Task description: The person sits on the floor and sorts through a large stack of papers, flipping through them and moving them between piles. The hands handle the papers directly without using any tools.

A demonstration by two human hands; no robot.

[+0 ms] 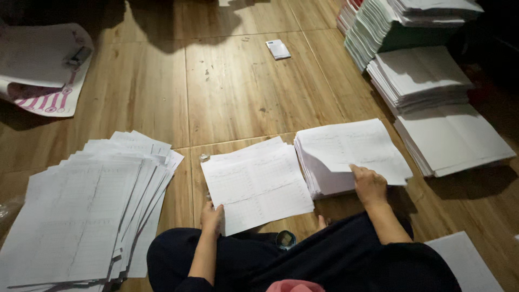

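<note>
Wood floor (243, 86) | left hand (212, 218) fingers pinch sheet (257, 184), tilted | right hand (369, 184) fingers pinch stack (346, 148) top

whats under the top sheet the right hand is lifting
The right hand raises the near edge of the top sheet. Under it sits a thick stack of white paper; only its layered edges show. Whatever is printed on the lower sheets is covered.

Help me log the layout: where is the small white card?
In the head view, the small white card lies alone on the wooden floor, top centre, left of the tall paper stacks.
</note>
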